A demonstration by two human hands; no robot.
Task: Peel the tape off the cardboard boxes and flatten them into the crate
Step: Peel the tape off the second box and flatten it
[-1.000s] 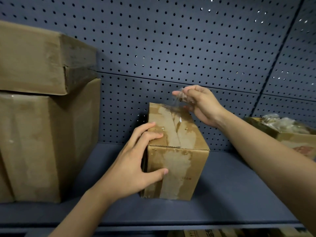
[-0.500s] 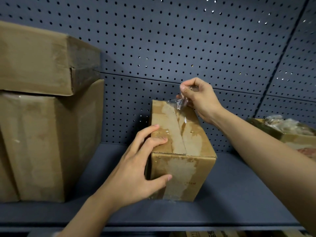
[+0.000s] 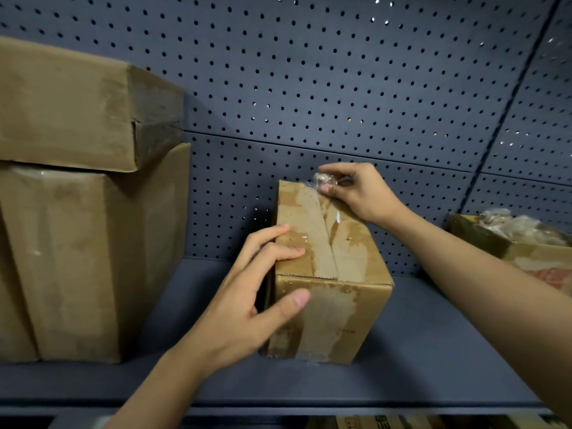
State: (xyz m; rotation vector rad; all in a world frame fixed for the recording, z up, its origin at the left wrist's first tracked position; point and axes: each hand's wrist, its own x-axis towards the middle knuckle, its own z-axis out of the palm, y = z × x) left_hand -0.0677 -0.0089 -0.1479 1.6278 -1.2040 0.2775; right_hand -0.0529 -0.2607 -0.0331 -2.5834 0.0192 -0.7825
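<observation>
While at box [image 3: 340,308] back edge, tape wad [image 3: 325,180].

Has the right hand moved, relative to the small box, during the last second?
Yes. The right hand, pinching crumpled tape, has dropped to the far top edge of the small box; earlier it was above that edge.

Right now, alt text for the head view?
A person's left hand steadies a small cardboard box on a dark shelf while the right hand pinches crumpled tape at its far top edge. Larger boxes are stacked at left.
</observation>
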